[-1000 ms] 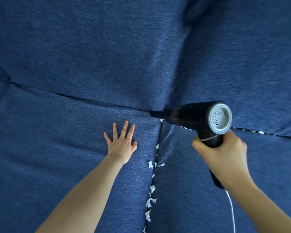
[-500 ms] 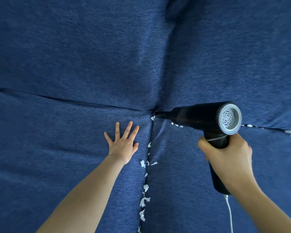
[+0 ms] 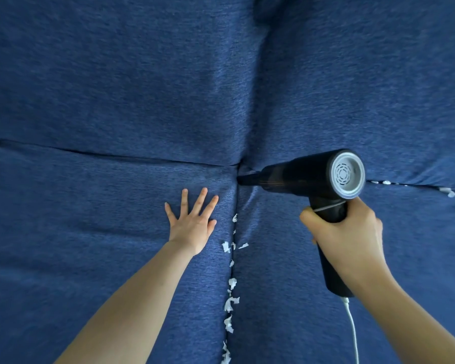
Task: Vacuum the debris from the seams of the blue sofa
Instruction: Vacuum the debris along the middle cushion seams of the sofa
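Note:
The blue sofa (image 3: 116, 88) fills the view, its seams crossing near the middle. My right hand (image 3: 350, 232) grips the handle of a black handheld vacuum (image 3: 300, 174) with a grey rear cap. Its narrow nozzle tip sits at the seam junction. My left hand (image 3: 192, 222) lies flat with spread fingers on the left seat cushion, just left of the vertical seam. White paper scraps (image 3: 230, 303) line that seam below the nozzle. More white scraps (image 3: 447, 191) lie in the horizontal seam at the right.
A white cord (image 3: 352, 329) hangs from the vacuum handle's bottom toward the lower edge of the view. The back cushions rise above the horizontal seam; seat cushions spread left and right below it.
The scraps that lay beside the nozzle at the junction are gone. The nozzle tip stays at the seam crossing, and the view has shifted slightly. My left hand stays flat in place.

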A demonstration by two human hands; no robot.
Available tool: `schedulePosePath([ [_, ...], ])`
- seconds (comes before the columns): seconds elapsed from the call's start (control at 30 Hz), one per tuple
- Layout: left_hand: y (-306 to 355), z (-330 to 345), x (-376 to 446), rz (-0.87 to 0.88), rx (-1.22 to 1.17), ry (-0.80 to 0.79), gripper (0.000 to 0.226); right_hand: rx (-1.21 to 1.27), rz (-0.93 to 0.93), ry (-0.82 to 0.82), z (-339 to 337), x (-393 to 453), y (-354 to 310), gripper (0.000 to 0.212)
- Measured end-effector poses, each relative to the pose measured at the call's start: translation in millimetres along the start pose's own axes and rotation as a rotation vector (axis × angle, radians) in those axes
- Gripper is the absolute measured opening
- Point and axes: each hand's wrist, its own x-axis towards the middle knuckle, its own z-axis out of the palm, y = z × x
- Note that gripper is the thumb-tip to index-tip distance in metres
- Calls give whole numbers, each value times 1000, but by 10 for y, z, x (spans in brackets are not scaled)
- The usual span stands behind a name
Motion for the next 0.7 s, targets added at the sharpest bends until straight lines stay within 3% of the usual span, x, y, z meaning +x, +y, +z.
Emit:
schedulePosePath([
  [0.7, -87, 345, -548, 128, 54, 111, 56, 10, 61, -20, -169, -827, 291, 21],
])
